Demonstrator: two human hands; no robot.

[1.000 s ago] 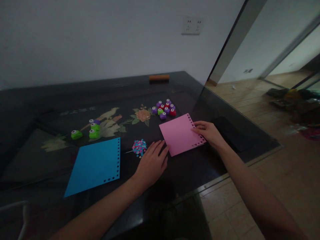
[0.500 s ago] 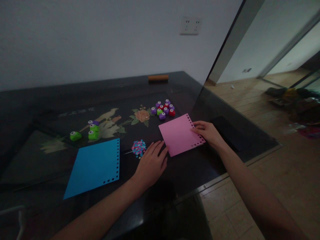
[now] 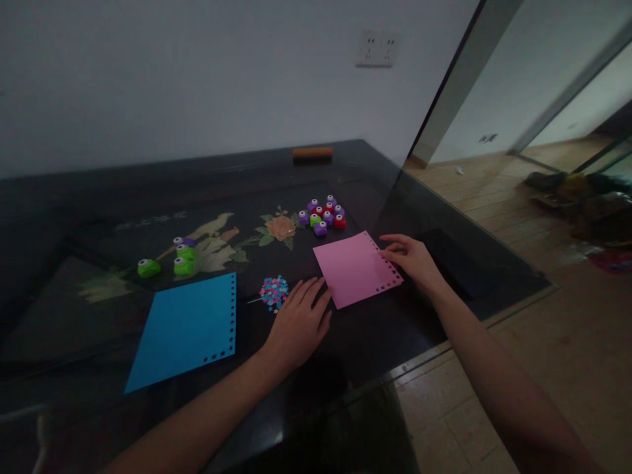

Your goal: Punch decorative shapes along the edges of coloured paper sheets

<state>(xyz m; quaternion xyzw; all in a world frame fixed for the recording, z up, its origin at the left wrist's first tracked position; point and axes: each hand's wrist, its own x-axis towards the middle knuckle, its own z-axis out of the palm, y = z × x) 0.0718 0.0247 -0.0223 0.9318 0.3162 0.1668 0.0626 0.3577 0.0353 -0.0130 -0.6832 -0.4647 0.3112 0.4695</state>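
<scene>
A pink sheet (image 3: 348, 266) with small holes along its right and lower right edges lies on the dark table. My left hand (image 3: 299, 322) rests with spread fingers at the sheet's left lower edge. At its right edge is my right hand (image 3: 412, 261), fingers slightly apart, the fingertips at the row of holes. A pile of pink, blue and white star-shaped bits (image 3: 274, 292) sits just left of my left hand. Farther left lies a blue sheet (image 3: 190, 329) with star-shaped holes along its right edge and lower right corner.
Several purple, red and green punches with eyes (image 3: 320, 229) stand behind the pink sheet. More green and purple ones (image 3: 184, 266) are behind the blue sheet. A brown roll (image 3: 313, 153) lies near the wall, and a dark flat object (image 3: 451, 263) is right of my right hand.
The right side of the pink sheet has settled lower against the table. My right hand's fingers have parted a little at its edge. My left hand has stayed in place.
</scene>
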